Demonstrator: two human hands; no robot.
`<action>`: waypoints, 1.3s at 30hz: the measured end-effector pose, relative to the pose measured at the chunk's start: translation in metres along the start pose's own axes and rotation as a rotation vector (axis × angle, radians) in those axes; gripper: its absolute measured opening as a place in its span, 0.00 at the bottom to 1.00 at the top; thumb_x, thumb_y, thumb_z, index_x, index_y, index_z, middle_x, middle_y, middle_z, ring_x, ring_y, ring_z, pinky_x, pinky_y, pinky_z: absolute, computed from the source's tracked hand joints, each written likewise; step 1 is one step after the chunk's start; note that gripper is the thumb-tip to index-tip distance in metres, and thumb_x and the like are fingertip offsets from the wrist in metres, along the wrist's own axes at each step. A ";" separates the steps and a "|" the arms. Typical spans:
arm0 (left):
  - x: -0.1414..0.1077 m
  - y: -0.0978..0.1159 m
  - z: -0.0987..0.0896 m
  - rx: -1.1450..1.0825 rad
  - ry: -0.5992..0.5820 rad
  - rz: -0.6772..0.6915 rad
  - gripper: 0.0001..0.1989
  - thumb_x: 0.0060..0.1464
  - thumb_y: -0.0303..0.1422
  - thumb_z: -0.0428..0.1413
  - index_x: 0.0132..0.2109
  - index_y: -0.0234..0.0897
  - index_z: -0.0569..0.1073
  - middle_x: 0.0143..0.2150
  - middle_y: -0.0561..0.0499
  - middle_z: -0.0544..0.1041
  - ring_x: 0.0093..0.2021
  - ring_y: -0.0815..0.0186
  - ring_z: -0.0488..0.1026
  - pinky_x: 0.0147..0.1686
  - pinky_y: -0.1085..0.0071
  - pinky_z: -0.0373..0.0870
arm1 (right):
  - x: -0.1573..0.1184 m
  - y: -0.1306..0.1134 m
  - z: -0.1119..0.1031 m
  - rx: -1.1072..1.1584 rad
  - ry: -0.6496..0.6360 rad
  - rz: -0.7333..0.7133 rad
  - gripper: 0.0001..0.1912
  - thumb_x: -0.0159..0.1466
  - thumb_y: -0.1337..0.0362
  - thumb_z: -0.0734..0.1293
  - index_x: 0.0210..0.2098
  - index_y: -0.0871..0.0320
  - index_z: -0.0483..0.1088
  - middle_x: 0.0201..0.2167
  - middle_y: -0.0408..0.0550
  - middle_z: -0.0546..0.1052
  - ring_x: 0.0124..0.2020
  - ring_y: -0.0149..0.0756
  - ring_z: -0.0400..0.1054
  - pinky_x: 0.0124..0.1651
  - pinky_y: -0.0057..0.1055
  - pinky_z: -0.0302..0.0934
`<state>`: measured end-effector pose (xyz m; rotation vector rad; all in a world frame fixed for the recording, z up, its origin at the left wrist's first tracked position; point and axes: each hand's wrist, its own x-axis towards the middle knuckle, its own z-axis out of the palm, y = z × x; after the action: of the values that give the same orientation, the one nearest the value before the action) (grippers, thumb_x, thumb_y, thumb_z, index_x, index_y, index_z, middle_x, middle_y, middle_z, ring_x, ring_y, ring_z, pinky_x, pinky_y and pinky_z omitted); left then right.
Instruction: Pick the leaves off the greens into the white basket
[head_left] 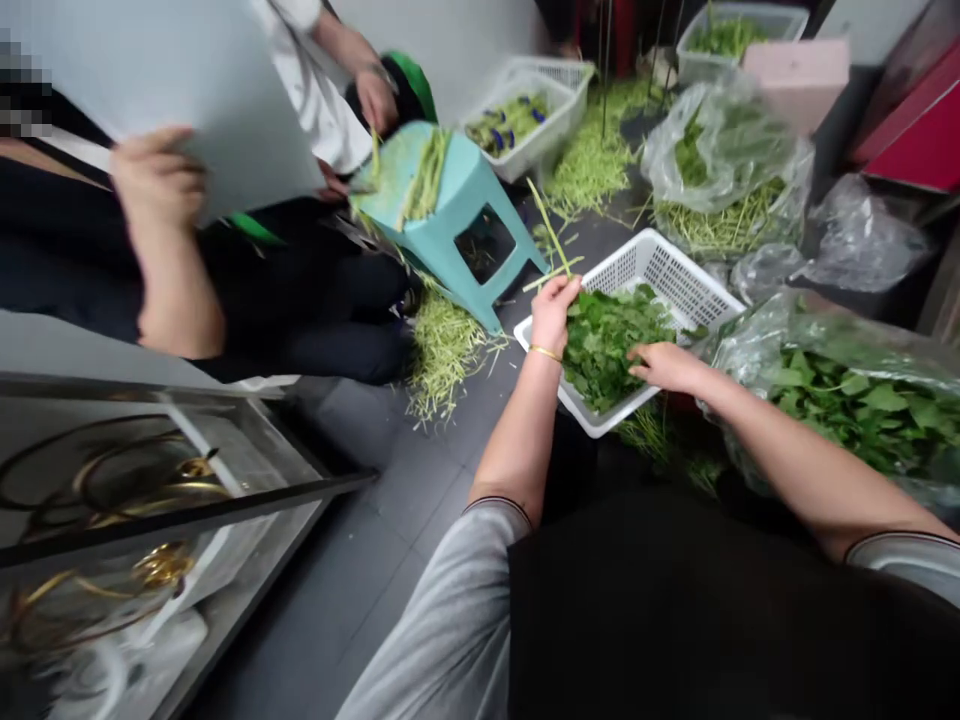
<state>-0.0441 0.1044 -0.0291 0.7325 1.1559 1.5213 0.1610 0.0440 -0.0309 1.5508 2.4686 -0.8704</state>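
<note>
Leafy greens [611, 345] fill the near part of a white slotted plastic basket [667, 265] in front of me. My left hand [553, 318], with a thin gold bangle at the wrist, is closed over the basket's left side. Pale green stalks [553, 232] stick out above its fingers. On the right side of the greens, my right hand [664, 367] has its fingers closed together among the leaves. What lies under its fingertips is partly hidden.
A clear plastic bag of leafy greens [862, 400] lies at right. Behind it stands another stuffed bag [727, 170]. A co-worker's hand [376, 100] is at a teal stool [450, 200] with stalks on it. Peelings [446, 350] litter the floor. A metal rack [285, 480] stands at left.
</note>
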 end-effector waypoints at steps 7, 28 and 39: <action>-0.002 -0.029 -0.020 0.167 -0.183 -0.107 0.09 0.43 0.28 0.66 0.29 0.32 0.72 0.34 0.51 0.76 0.43 0.64 0.73 0.44 0.67 0.68 | -0.055 0.020 0.161 -0.043 -0.542 0.228 0.17 0.62 0.69 0.60 0.47 0.65 0.74 0.43 0.65 0.77 0.45 0.48 0.73 0.45 0.36 0.64; -0.008 -0.002 -0.004 0.337 -0.289 -0.066 0.10 0.50 0.37 0.63 0.30 0.36 0.72 0.27 0.54 0.74 0.33 0.69 0.75 0.30 0.74 0.69 | -0.056 0.084 0.296 0.144 -0.649 0.064 0.22 0.62 0.67 0.63 0.56 0.60 0.66 0.54 0.58 0.69 0.52 0.43 0.67 0.53 0.34 0.60; -0.013 0.006 0.001 0.355 -0.206 -0.098 0.05 0.53 0.33 0.61 0.32 0.36 0.74 0.28 0.54 0.73 0.32 0.70 0.74 0.32 0.75 0.70 | -0.010 0.082 0.308 0.022 -0.675 0.128 0.25 0.66 0.68 0.55 0.62 0.57 0.61 0.61 0.68 0.59 0.52 0.54 0.68 0.47 0.47 0.64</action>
<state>-0.0414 0.0921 -0.0212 1.0292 1.2984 1.1409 0.1709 -0.0962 -0.3167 1.1428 1.8638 -1.1608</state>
